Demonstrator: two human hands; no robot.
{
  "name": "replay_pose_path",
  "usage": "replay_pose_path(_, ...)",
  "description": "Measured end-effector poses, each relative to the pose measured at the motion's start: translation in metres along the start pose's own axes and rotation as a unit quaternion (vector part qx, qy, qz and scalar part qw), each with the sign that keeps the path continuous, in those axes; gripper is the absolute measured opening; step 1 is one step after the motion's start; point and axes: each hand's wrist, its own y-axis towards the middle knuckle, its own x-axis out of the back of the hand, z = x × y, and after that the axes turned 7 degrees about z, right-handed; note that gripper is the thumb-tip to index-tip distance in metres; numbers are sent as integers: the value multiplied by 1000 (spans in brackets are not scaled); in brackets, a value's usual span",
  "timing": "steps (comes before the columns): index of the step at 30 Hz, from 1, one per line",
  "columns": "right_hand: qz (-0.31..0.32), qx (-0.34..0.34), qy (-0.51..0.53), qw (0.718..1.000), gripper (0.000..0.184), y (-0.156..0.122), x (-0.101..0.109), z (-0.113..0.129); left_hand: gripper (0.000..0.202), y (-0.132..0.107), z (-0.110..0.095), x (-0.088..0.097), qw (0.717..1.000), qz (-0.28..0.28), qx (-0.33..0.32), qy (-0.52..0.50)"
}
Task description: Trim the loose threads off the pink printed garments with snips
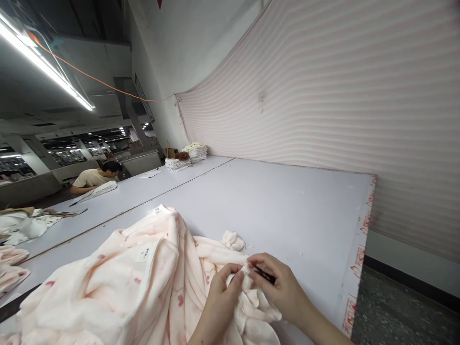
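My left hand (pixel 223 299) is closed, pinching the ruffled cream edge (pixel 253 306) of a soft fabric piece between thumb and fingers. Close beside it, my right hand (pixel 278 285) is closed around a slim dark tool (pixel 265 274) that looks like thread snips; its tip is hidden by the fingers. The right fingertips meet the same cloth. Left of the hands lies a heap of pale pink plush garments (pixel 108 273) with small red heart prints. A white label (pixel 145 254) marked L shows on one. A crumpled cream fabric bit (pixel 233 240) rests just beyond my hands.
The pale table (pixel 280 201) has a taped right edge (pixel 359 258) with red print. Folded cloth stacks (pixel 196 152) stand at its far end. A striped cloth (pixel 323 96) hangs along the wall. Another person (pixel 94 179) bends over the far left side, near white pieces (pixel 27 225).
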Motion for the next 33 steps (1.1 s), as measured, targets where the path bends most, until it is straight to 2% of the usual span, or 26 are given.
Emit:
replay_pose_path(3, 21, 10, -33, 999, 13, -5, -3, 1, 29, -1, 2, -2, 1000, 14, -12, -16)
replay_pose_path(6, 10, -4, -58, 998, 16, -5, -9, -2, 23, -4, 1, -6, 1000, 8, -3, -6)
replay_pose_path(9, -7, -33, -20, 999, 20, -2, -15, -5, 24, -6, -4, -10, 999, -33, 15, 10)
replay_pose_path(12, -21, -54, 22, 998, 24, -1, -19, -6, 19, -6, -7, -12, 999, -38, 14, 10)
replay_pose_path(17, -2, -67, 39, 997, 16, -7, -6, -3, 22, -6, -2, -10, 998, -60, 17, -27)
replay_pose_path(21, 38, -83, -20, 996, 12, -13, 6, 2, 22, -6, 3, -9, 999, -30, 12, -39)
replay_pose_path(23, 46, -85, -31, 995, 12, -14, 6, 3, 20, -5, 1, -8, 999, -17, 13, -34)
replay_pose_path(26, 49, -88, -25, 995, 14, -15, 2, 2, 20, -6, -3, -8, 999, -26, 22, -30)
replay_pose_path(29, 44, -114, 12, 993, 22, -8, 1, -11, 20, -10, 4, -11, 999, -31, 14, 12)
replay_pose_path(31, 10, -118, 12, 993, 23, 7, 3, -29, 14, -18, 19, -17, 995, -41, -1, 86)
replay_pose_path(33, -38, -117, -24, 992, 22, 33, 2, -51, 38, -27, 40, -27, 982, -61, -6, 177)
